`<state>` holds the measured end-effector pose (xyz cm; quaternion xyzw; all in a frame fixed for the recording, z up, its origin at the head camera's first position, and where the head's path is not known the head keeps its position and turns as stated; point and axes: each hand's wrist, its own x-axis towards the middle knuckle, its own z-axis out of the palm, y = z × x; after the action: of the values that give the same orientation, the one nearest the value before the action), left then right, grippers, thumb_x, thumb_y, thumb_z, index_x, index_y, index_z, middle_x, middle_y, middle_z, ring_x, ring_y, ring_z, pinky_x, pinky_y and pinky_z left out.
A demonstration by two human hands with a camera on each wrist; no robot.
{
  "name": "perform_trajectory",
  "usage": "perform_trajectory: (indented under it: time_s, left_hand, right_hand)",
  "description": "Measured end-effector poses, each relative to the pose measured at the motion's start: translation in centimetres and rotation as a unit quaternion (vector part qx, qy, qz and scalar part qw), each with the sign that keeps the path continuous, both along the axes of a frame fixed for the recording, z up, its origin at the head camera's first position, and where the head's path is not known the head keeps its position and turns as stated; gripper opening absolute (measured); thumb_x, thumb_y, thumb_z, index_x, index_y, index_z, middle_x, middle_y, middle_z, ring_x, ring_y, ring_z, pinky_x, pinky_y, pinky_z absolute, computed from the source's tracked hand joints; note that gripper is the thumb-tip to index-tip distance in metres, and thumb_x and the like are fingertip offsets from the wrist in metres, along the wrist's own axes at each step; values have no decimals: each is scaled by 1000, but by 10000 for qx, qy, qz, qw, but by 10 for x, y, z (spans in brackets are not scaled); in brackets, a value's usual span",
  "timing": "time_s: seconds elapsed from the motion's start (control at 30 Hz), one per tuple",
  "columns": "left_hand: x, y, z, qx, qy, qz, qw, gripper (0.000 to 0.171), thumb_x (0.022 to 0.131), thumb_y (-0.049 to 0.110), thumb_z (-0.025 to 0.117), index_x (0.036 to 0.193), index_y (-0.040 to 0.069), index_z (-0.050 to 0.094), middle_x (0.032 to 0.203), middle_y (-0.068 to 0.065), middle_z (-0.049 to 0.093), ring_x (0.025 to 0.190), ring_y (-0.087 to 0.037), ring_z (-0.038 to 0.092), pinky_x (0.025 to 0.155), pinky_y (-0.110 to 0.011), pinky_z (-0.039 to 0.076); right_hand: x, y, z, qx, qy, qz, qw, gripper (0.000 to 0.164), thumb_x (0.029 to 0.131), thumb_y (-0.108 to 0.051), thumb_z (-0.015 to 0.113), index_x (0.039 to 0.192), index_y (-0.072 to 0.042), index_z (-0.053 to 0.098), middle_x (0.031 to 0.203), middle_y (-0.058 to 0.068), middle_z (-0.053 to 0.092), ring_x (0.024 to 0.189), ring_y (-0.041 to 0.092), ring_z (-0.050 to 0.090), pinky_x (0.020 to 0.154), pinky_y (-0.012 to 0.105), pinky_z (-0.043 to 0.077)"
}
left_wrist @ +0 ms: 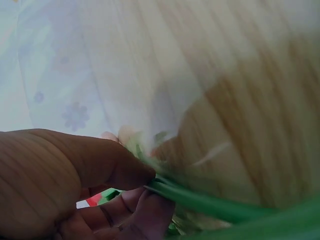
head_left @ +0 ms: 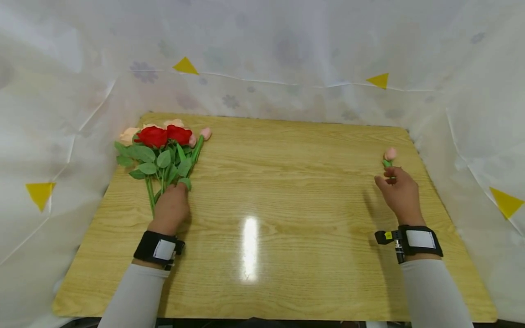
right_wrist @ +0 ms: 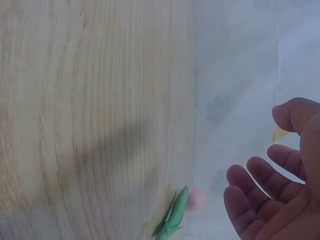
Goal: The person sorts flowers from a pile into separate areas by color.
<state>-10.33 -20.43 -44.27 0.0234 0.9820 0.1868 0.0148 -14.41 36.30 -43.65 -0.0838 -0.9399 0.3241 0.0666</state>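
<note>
On the left of the table lies a bunch of artificial flowers: red roses (head_left: 152, 136), pale peach roses (head_left: 129, 135) and pink tulips (head_left: 206, 133), with green leaves and stems. My left hand (head_left: 172, 207) is at the lower part of this bunch. Seen from the left wrist, its thumb and fingers pinch a green flower stem (left_wrist: 200, 200); which flower it belongs to is hidden. Far to the right, a single pink tulip (head_left: 390, 154) lies on the table. My right hand (head_left: 402, 191) hovers by it, fingers loosely bent and holding nothing; the right wrist view shows the tulip's green leaf (right_wrist: 175, 212) apart from the fingers.
The wooden table (head_left: 303, 182) has a bright light reflection near its middle. White patterned sheeting (head_left: 262, 54) hangs behind it and on both sides, with yellow triangles (head_left: 186, 66) on it.
</note>
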Motion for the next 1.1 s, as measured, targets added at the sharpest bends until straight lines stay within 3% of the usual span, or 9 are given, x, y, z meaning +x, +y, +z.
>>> perform_trajectory:
  time_s: [0.23,0.5,0.67,0.77,1.0,1.1]
  left_hand:
    - [-3,-2,1,337,-446,218,9982,31,92,-9,43,121,-12,54,106,-34,55,93,-51,56,76,-60,48]
    - [-5,-5,1,348,-561,375,9971,37,93,-5,47,128,-14,50,108,-37,56,95,-52,57,78,-60,48]
    - [0,-11,5,69,-127,998,9949,34,95,8,57,123,-13,55,111,-37,52,92,-54,55,71,-62,49]
    - [2,-15,6,-74,90,1332,9910,34,94,7,58,118,-16,54,111,-39,47,92,-57,51,69,-65,48]
    - [4,-23,0,-236,648,1863,9801,20,97,-1,45,107,-18,49,103,-39,43,90,-58,48,60,-66,47]
    - [4,-28,-1,-196,704,1891,9792,16,96,-4,45,105,-16,47,102,-40,45,87,-60,49,58,-67,46]
  right_hand:
    - [2,-2,-5,-79,-30,65,9999,56,100,-40,56,136,3,54,126,25,58,110,40,57,70,33,47]
    - [5,-4,-7,-68,100,144,9998,54,100,-39,56,134,4,55,126,25,58,110,40,58,71,30,46]
    - [5,-4,-7,-71,36,135,9999,55,101,-38,55,136,4,54,127,26,58,110,41,56,72,35,47]
    - [6,-3,-8,-55,-7,95,9999,55,101,-38,55,136,3,54,128,26,57,111,40,56,73,36,47]
    - [6,-3,-9,-111,-48,158,9998,56,101,-39,54,137,4,53,128,27,57,111,42,56,74,39,48]
    - [6,-3,-8,-103,-80,155,9998,56,101,-39,54,138,4,52,129,27,57,112,42,56,74,39,48]
